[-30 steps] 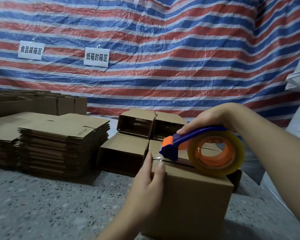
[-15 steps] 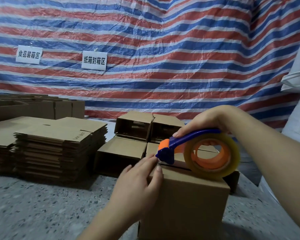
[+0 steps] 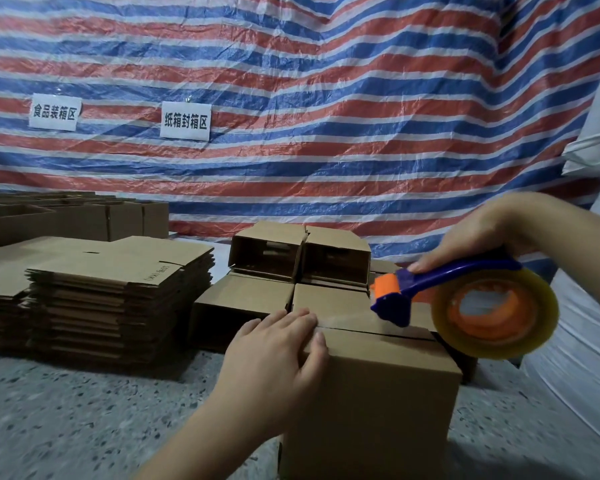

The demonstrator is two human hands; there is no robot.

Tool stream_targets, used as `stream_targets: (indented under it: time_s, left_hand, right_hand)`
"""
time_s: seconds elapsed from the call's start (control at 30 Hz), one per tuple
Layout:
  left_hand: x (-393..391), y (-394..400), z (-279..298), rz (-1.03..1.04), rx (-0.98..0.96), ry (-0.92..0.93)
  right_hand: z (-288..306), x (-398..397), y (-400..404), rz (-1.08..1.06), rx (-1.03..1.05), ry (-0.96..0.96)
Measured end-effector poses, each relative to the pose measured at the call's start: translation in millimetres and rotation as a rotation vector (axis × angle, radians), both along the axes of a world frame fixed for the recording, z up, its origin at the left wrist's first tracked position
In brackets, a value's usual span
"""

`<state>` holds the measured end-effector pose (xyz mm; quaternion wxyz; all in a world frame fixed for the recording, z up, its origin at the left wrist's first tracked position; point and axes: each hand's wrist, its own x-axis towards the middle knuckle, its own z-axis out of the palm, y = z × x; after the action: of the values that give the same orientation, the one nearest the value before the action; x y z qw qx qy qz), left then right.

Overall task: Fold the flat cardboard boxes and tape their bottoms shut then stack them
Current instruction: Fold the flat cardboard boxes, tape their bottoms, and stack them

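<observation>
A folded cardboard box stands in front of me with its closed flaps facing up. My left hand lies over its near left top edge, fingers on the tape end and thumb on the front face. My right hand grips the blue handle of a tape dispenser with an orange blade head and a clear tape roll. The dispenser head touches the flap seam, and a strip of tape stretches from it back to my left fingers. Finished boxes are stacked behind the box.
A tall pile of flat cardboard blanks sits to the left on the speckled floor. More folded boxes stand at the far left against the striped tarp wall. White sacks fill the right edge.
My right hand has drawn the dispenser to the right along the seam, leaving tape behind it. My left hand has shifted from the box's side onto its top edge.
</observation>
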<state>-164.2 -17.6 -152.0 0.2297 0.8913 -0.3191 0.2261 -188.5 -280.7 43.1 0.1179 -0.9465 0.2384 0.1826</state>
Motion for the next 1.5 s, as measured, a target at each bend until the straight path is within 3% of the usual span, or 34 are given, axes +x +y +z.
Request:
stream_targets:
  time_s: [0.13,0.27,0.37,0.47,0.93,1.13,1.37,1.5]
  left_hand:
    - [-3.2,1.2,12.7,0.025,0.101,-0.032]
    - [-5.2,-16.0,31.0,0.109,0.339,-0.062]
    - [-9.7,-33.9,33.0,-0.024,0.425,-0.043]
    - [-10.3,-44.1,29.6,-0.137,0.458,-0.044]
    - [-1.9,-44.1,20.1,-0.143,0.422,-0.119]
    - [-7.2,-47.1,28.0,-0.121,0.497,-0.047]
    - [-29.5,-104.7,36.7,-0.231,0.485,0.017]
    - [-25.2,-114.3,23.6,-0.192,0.514,-0.043]
  right_hand:
    - [-17.6,-5.3,-7.2,0.016,0.007,0.074]
    - [-20.8,-3.4,-2.9,0.022,-0.018,0.064]
    - [-19.9,-2.8,-2.4,0.021,-0.041,0.062]
    - [-21.2,-3.2,-4.4,0.029,-0.017,0.053]
    - [-15.5,-43.6,-57.6,-0.054,0.052,0.057]
    - [-36.7,-45.9,-61.2,-0.048,0.061,0.055]
    - [-46.2,-51.2,-66.5,-0.043,0.132,0.019]
    - [-54.8,-53.3,-74.6,-0.028,0.158,-0.001]
